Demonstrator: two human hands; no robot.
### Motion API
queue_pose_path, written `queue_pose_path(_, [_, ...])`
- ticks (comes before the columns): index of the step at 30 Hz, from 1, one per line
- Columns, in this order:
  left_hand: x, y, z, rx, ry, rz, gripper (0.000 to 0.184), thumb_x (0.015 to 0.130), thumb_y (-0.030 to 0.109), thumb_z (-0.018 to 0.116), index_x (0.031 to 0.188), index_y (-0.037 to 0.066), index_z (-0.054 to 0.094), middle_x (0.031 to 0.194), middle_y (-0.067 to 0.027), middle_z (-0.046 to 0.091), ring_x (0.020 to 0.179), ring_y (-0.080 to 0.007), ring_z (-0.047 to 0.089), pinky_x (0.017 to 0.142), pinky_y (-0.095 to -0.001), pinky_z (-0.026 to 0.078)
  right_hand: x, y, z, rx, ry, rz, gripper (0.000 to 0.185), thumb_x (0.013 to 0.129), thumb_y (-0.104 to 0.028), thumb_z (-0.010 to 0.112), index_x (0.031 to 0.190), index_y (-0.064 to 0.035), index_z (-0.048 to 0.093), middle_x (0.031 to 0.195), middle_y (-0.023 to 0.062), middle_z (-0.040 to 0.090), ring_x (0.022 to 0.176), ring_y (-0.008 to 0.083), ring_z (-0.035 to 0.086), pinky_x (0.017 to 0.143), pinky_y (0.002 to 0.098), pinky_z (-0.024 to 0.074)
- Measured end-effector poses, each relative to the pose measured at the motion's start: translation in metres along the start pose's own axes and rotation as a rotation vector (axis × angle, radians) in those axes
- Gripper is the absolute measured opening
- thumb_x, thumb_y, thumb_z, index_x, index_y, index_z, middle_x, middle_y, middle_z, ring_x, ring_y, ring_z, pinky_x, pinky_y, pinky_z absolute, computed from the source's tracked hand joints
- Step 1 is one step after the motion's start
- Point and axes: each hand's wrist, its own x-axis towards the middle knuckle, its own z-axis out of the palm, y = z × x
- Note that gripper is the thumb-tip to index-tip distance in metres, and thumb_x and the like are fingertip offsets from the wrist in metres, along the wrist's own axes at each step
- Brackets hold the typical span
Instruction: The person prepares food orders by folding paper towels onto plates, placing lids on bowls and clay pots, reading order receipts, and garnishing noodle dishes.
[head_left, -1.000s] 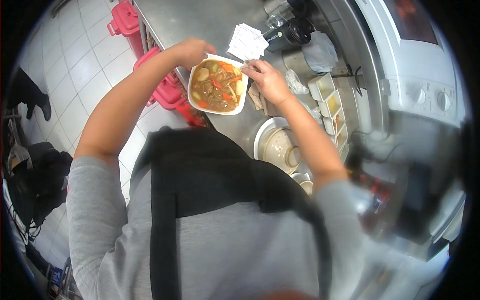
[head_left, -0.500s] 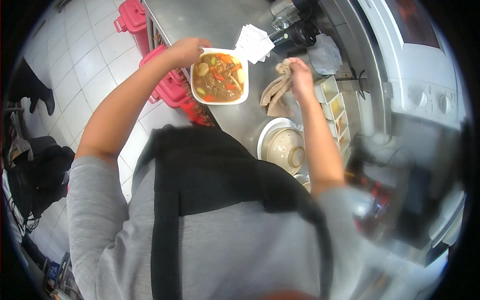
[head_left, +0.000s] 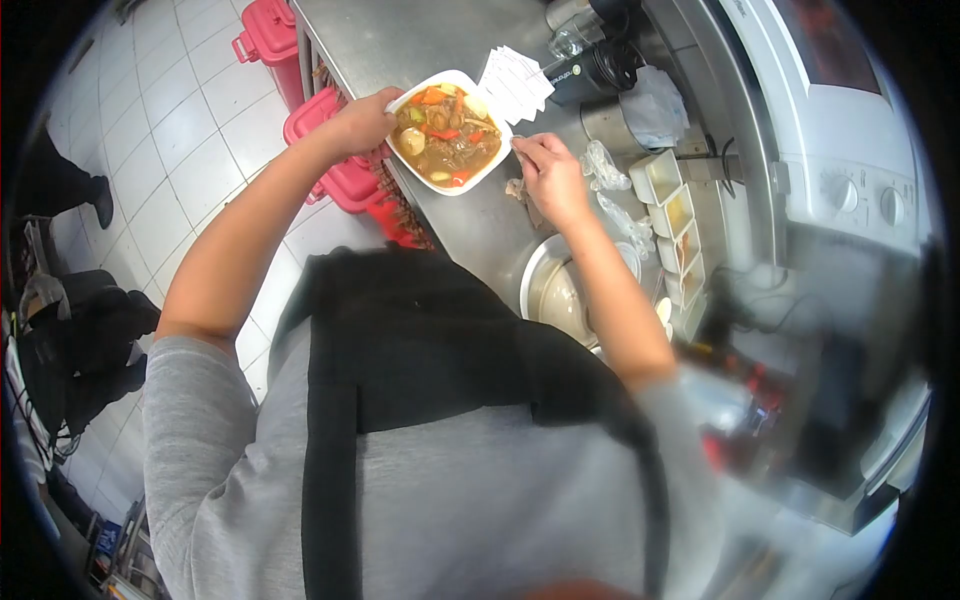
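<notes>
A white squarish bowl [head_left: 403, 160] of stew, with carrot and potato pieces in brown broth, is tilted slightly above the steel counter's front edge. My left hand [head_left: 362, 122] is closed on its left rim. The fingers of my right hand [head_left: 552, 178] are pinched at the bowl's right corner. Part of a brown cloth [head_left: 516, 190] shows below my right hand; the rest is hidden, and whether the hand touches it I cannot tell. A white bowl [head_left: 530, 275] with a speckled bowl [head_left: 562, 305] in it sits near my right forearm.
White paper slips [head_left: 515, 85] lie behind the stew bowl, beside a black cup [head_left: 590, 75]. Crumpled clear plastic [head_left: 605, 168] and a row of white containers [head_left: 655, 180] stand to the right. Red lidded bins [head_left: 270, 35] flank the counter on the left. A white appliance [head_left: 850, 150] stands far right.
My right hand has moved left to the stew bowl's corner. The brown cloth, earlier gripped in that hand, is now mostly hidden below it. The bowl has turned and shifted slightly.
</notes>
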Motion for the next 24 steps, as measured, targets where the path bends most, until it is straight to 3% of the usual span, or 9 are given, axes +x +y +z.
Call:
queue_pose_path(9, [0.000,-0.002,0.006,-0.035,0.064,0.011,0.044,0.085,0.009,0.037,0.128,0.011,0.045,0.076,-0.0096,0.057,0.058,-0.0156,0.054,0.054,-0.0294,0.049,-0.004,-0.013,0.013,-0.210,-0.053,-0.081,0.024,0.077,-0.001,0.055,0.099,-0.0061,0.064,0.090,0.0118,0.059,0.080,0.0315,0.061,0.071,0.0397,0.0506])
queue_pose_path(15, [0.000,-0.002,0.007,-0.029,0.100,0.011,0.043,0.085,0.009,0.036,0.127,0.010,0.045,0.082,-0.0121,0.061,0.058,-0.0158,0.057,0.054,-0.0299,0.050,-0.005,-0.022,0.017,-0.128,-0.123,0.089,0.023,0.080,-0.003,0.052,0.100,-0.0055,0.063,0.092,0.0123,0.059,0.082,0.0296,0.061,0.075,0.0380,0.0500])
queue_pose_path(18, [-0.002,-0.001,0.008,-0.024,0.099,-0.015,0.042,0.086,0.009,0.038,0.127,0.010,0.045,0.084,-0.0128,0.062,0.062,-0.0160,0.060,0.056,-0.0298,0.051,-0.001,-0.010,0.013,0.174,-0.327,0.254,0.023,0.084,-0.003,0.049,0.103,-0.0020,0.061,0.095,0.0105,0.062,0.084,0.0249,0.063,0.078,0.0354,0.0497])
queue_pose_path(21, [-0.002,-0.010,0.017,-0.162,0.107,-0.038,0.042,0.088,0.010,0.039,0.130,0.008,0.041,0.085,-0.0139,0.062,0.064,-0.0163,0.062,0.055,-0.0296,0.051,-0.008,0.001,-0.002,1.360,-0.374,0.803,0.022,0.086,-0.003,0.046,0.104,0.0024,0.059,0.097,0.0121,0.063,0.081,0.0232,0.064,0.072,0.0320,0.0513])
queue_pose_path(22, [-0.002,-0.014,0.021,-0.234,0.111,-0.043,0.043,0.089,0.011,0.040,0.132,0.007,0.038,0.085,-0.0144,0.062,0.065,-0.0165,0.063,0.055,-0.0295,0.051,-0.012,0.000,-0.010,1.375,-0.236,0.823,0.020,0.088,-0.008,0.051,0.103,0.0035,0.058,0.098,0.0097,0.064,0.083,0.0174,0.063,0.071,0.0303,0.0511])
queue_pose_path(24, [-0.004,-0.019,0.028,-0.348,0.091,-0.040,0.046,0.090,0.012,0.040,0.135,0.007,0.031,0.085,-0.0155,0.062,0.064,-0.0164,0.062,0.054,-0.0293,0.050,-0.018,0.011,-0.009,1.017,-0.139,0.763,0.019,0.086,-0.010,0.055,0.100,0.0030,0.059,0.095,0.0087,0.064,0.083,0.0169,0.063,0.070,0.0297,0.0508])
